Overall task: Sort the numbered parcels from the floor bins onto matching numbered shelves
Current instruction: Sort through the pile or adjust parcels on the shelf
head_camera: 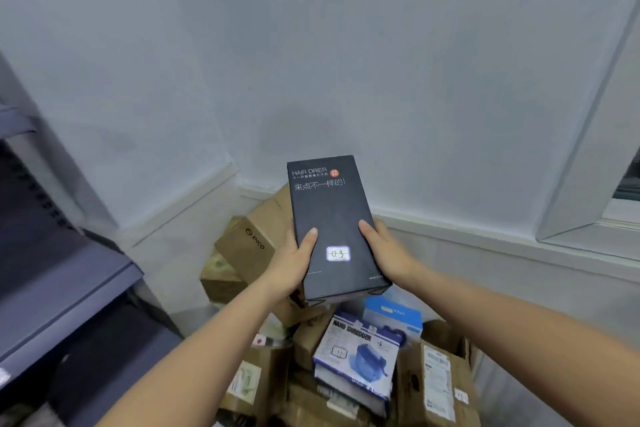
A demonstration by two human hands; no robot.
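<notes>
From the head view, both hands are holding the black hair-drier box [332,229], labelled 03, above the heap of parcels [353,364]. It is looking rigid, smooth and probably light, best clamped along its long edges. The left hand [291,263] and right hand [388,256] are gripping opposite sides, thumbs pressing its face.

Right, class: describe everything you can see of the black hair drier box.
The black hair drier box is a long, matte cardboard carton printed HAIR DRIER with Chinese text and a red seal. A white label handwritten 03 sits near its lower end. It is held face up, above the parcel pile, the left hand and right hand gripping its long sides.
</notes>
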